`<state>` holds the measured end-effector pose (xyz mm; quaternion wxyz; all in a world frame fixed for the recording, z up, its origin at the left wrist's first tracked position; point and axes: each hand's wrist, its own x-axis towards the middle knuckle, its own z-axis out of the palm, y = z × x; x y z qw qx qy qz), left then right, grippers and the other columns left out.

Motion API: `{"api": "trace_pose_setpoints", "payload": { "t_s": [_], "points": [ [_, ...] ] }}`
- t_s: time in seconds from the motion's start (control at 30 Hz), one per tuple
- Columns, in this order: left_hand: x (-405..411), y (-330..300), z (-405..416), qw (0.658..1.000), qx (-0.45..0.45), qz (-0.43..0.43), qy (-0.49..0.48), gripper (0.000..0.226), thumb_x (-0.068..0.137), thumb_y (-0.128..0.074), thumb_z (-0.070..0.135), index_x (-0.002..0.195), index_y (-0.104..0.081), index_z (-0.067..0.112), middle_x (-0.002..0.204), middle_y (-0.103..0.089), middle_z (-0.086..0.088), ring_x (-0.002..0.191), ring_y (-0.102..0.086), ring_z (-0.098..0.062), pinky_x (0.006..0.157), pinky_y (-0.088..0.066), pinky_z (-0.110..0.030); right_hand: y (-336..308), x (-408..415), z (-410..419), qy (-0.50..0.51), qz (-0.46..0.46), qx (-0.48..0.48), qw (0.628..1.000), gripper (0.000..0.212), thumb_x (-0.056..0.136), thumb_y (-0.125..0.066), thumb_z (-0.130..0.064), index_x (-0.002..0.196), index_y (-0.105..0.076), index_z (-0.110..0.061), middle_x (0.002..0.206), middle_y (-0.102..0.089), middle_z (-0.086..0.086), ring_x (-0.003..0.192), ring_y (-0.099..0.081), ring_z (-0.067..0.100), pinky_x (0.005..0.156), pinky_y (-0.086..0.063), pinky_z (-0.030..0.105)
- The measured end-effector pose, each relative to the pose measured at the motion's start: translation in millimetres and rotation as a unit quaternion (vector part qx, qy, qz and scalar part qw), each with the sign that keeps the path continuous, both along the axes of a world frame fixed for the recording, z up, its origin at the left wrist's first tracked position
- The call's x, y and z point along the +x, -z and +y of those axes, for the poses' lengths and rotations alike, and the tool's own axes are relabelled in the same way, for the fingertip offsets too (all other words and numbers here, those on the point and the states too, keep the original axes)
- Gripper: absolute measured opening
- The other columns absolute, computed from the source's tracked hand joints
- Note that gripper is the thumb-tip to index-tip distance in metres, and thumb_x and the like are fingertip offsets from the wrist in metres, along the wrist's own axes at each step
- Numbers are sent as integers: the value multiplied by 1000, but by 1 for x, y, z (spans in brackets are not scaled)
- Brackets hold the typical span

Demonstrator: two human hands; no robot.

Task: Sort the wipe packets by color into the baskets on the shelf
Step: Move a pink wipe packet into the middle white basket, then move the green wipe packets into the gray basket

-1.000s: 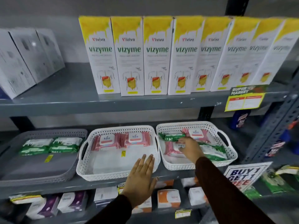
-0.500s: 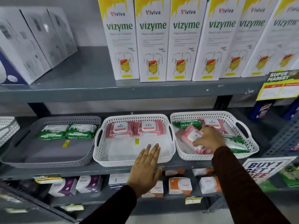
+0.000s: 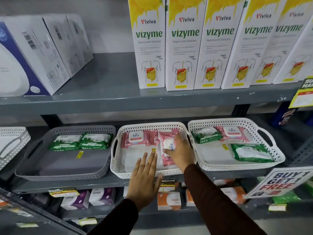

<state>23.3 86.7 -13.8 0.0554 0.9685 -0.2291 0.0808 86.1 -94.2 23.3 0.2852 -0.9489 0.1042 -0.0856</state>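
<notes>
Nearest, two dark maroon sleeves (image 3: 218, 200) reach up to the middle grey metal shelf (image 3: 101, 184). Left hand (image 3: 145, 177): flat, fingers spread, holding nothing, laid over the front rim of the middle white perforated plastic basket (image 3: 116, 167). Right hand (image 3: 180, 150): inside the same basket at its right side, fingers closed on a pink plastic wipe packet with white flap label (image 3: 166, 145), held tilted on end, its lower edge at the basket floor. Behind it, along the back wall, further pink wipe packets (image 3: 135, 139) lie flat. Left neighbour: grey perforated plastic basket (image 3: 67, 173) with two green wipe packets (image 3: 79, 141) side by side at the rear. Right neighbour: white perforated basket with side handle (image 3: 264, 133), holding mixed stock, namely two green leaf-print packets (image 3: 250, 152) and one pink packet at the rear (image 3: 232, 134). Upper shelf: row of tall white-and-yellow "vizyme" cartons (image 3: 184, 46), upright; white boxes (image 3: 42, 48) at left.
</notes>
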Motion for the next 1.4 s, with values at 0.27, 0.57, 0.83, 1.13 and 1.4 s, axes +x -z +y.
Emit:
{"api": "trace_pose_setpoints", "payload": {
  "t_s": [0.27, 0.57, 0.83, 1.13, 1.4],
  "points": [
    [1, 1, -6, 999, 26, 18, -10, 72, 99, -20, 54, 154, -9, 9, 162, -5, -7, 149, 6, -27, 117, -5, -47, -1, 16, -35, 17, -78, 62, 995, 9, 92, -63, -25, 98, -64, -17, 85, -64, 3, 72, -64, 24, 60, -51, 31],
    [0, -2, -29, 999, 16, 16, -26, 69, 99, -14, 55, 154, -9, 14, 162, -9, -4, 149, 3, -24, 121, -1, -46, 4, 67, -146, 17, 137, -97, 986, 58, 91, -52, -28, 148, -37, -31, 156, -34, 15, 139, -33, 44, 112, -33, 58],
    [-1, 2, -32, 999, 2, -7, -33, 66, 99, -23, 51, 152, -20, 13, 160, -22, -6, 149, -7, -25, 119, -4, -46, 28, 44, -155, -87, 177, -50, 979, 60, 85, -62, -27, 143, -47, -21, 147, -46, 14, 133, -42, 37, 112, -36, 48],
    [-5, 0, -39, 998, -14, 9, -52, 67, 99, -25, 52, 150, -28, 10, 158, -29, -8, 148, -11, -30, 120, -10, -50, 12, 10, -139, 90, 141, 29, 985, 46, 80, -45, -50, 97, -70, -16, 98, -72, 11, 94, -67, 35, 87, -54, 45],
    [-11, -8, -22, 999, -30, 28, -26, 69, 98, -15, 54, 153, -17, 13, 160, -22, -6, 149, -9, -28, 121, -7, -44, 14, 32, -125, 184, 219, 26, 958, 100, 73, -71, -49, 151, -19, -13, 149, -38, 22, 135, -38, 45, 102, -40, 51]
  ]
}}
